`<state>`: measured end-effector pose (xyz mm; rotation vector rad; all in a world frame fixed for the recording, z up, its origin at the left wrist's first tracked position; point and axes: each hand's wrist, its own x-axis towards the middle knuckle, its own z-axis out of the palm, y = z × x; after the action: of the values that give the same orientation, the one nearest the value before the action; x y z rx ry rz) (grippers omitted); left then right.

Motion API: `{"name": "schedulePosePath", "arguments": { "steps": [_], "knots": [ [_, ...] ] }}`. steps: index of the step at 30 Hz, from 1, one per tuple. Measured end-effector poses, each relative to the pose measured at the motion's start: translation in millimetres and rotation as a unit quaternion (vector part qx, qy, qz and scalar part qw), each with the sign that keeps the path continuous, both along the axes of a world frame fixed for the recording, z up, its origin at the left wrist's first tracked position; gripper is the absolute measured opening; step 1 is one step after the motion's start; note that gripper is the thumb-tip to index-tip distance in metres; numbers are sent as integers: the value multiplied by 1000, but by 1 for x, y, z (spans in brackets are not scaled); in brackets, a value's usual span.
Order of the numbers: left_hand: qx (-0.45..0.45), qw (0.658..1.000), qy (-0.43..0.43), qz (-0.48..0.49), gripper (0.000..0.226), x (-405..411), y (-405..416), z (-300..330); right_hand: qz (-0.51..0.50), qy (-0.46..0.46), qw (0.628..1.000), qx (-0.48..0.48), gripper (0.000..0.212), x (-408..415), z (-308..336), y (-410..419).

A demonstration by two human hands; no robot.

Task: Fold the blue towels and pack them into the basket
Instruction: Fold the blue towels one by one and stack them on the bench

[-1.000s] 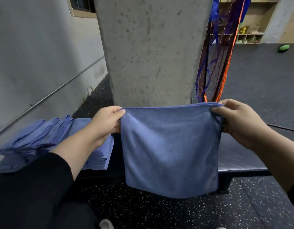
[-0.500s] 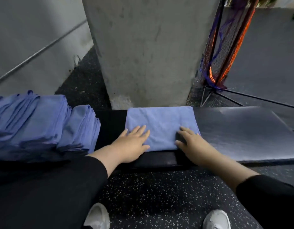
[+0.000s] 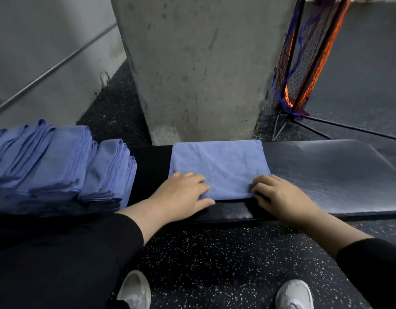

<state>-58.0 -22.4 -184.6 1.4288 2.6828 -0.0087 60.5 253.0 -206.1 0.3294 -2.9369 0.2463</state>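
Observation:
A folded blue towel (image 3: 219, 163) lies flat on the black padded bench (image 3: 326, 175), in front of the concrete pillar. My left hand (image 3: 183, 195) rests on its near left corner, fingers fairly straight on the cloth and thumb along the near edge. At the near right corner, my right hand (image 3: 279, 197) has its fingers curled, their tips pinching the towel's edge. A stack of folded blue towels (image 3: 59, 166) sits on the left end of the bench. No basket is in view.
The concrete pillar (image 3: 199, 63) stands right behind the bench. A netted stand with orange and blue mesh (image 3: 304, 63) rises at the back right, its thin legs spreading over the floor. A grey wall runs along the left. My white shoes (image 3: 134, 291) stand on the speckled floor.
A second ago I held the towel up by its top corners. It was then laid folded on the bench, and both hands have since slid to its near corners, the right fingers curling.

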Motion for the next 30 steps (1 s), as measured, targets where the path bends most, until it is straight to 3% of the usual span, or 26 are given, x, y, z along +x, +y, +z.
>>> {"name": "schedulePosePath", "arguments": {
  "steps": [4,8,11,13,15,21,25,30],
  "knots": [
    [-1,999,-19,44,51,14,28,3,-133,-38,990,-41,8,-11,14,-13],
    [36,990,28,131,3,3,35,3,-167,-59,981,-83,11,-18,20,-6],
    [63,984,24,162,20,-10,20,10,-106,-42,993,-18,6,-11,14,1],
    [56,984,16,165,25,-18,8,11,-69,-47,996,15,17,-6,7,7],
    [45,984,3,170,27,-25,-7,8,-59,-51,997,8,26,-4,2,16],
    [86,983,-56,154,22,-33,-36,10,-62,-12,998,-30,20,0,17,30],
    [72,983,-125,115,25,-23,-49,22,-93,-110,987,-66,3,16,41,23],
    [98,948,-272,137,36,-14,-59,41,-137,-204,954,-171,17,29,64,24]
  ]
}}
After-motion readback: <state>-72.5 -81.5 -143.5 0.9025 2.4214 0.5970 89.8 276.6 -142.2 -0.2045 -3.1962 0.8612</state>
